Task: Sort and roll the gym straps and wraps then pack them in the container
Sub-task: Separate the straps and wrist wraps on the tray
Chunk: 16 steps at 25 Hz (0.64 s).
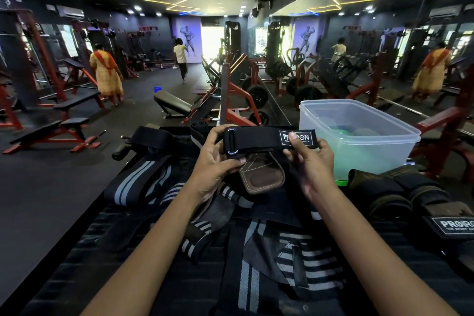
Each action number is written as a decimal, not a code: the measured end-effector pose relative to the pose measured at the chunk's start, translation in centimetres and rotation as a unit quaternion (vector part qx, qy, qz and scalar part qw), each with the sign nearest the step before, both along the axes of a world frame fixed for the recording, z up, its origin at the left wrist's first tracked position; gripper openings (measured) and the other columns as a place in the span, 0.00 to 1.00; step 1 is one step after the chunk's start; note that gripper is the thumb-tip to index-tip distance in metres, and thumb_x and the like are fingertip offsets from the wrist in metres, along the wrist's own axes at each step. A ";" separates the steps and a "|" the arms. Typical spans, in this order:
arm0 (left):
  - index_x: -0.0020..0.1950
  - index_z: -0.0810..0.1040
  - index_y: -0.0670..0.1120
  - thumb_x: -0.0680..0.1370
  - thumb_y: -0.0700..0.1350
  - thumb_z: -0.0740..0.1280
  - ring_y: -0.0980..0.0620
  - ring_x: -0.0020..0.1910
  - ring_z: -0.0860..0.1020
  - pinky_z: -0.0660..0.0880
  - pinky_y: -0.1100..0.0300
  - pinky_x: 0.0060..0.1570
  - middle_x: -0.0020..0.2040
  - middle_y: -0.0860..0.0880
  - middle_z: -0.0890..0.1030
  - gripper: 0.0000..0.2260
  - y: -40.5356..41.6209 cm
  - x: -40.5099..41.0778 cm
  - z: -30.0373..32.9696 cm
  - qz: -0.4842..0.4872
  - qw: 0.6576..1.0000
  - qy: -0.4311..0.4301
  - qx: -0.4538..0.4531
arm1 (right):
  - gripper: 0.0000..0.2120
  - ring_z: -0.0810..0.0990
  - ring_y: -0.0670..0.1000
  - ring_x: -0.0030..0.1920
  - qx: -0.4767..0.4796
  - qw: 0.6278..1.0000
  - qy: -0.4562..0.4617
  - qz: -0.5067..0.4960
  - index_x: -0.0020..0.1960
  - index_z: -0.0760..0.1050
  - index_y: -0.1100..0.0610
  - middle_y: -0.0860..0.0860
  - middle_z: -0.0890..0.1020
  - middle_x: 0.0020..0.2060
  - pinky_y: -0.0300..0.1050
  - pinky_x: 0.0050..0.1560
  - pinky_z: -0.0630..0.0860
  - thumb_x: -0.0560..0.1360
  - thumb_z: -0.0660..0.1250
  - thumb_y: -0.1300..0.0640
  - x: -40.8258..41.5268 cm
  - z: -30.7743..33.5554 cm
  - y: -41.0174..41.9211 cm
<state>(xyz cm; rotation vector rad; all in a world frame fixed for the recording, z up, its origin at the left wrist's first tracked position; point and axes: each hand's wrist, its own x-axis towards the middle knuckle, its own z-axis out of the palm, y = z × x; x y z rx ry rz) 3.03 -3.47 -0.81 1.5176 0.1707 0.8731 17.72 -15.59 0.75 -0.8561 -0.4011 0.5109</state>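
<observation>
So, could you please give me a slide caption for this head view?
Both hands, left hand and right hand, hold a black wrist strap beside the plastic container.

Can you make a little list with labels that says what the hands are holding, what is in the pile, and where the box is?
left hand: holds the ring end of the black strap
right hand: pinches the strap's label end
brown leather pad: hangs below the strap
striped wraps: unrolled, heaped on the bench
plastic container: open, no lid on it, to the right behind the hands
gloves: lying right of the hands
</observation>
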 end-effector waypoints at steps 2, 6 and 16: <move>0.63 0.69 0.50 0.71 0.24 0.67 0.53 0.50 0.79 0.80 0.60 0.47 0.52 0.48 0.79 0.28 -0.2 0.1 -0.3 -0.021 0.999 -0.001 -0.035 | 0.11 0.80 0.45 0.30 0.008 0.997 0.059 0.041 0.52 0.71 0.60 0.56 0.80 0.43 0.35 0.32 0.79 0.73 0.70 0.66 -0.3 -0.2 0.3; 0.68 0.69 0.52 0.73 0.24 0.64 0.54 0.52 0.77 0.78 0.62 0.46 0.53 0.54 0.80 0.30 -0.5 0.6 -0.8 -0.016 0.998 0.000 -0.054 | 0.10 0.80 0.45 0.28 0.012 0.987 0.128 0.095 0.52 0.73 0.62 0.57 0.80 0.42 0.34 0.30 0.78 0.73 0.70 0.66 -0.7 -0.4 0.6; 0.67 0.68 0.46 0.71 0.29 0.68 0.55 0.52 0.77 0.70 0.78 0.44 0.55 0.49 0.77 0.27 -1.7 1.4 -1.2 0.304 0.948 0.084 0.039 | 0.15 0.85 0.50 0.41 0.028 0.990 0.072 0.116 0.58 0.72 0.63 0.56 0.85 0.43 0.38 0.37 0.81 0.73 0.69 0.67 -2.8 -0.9 0.8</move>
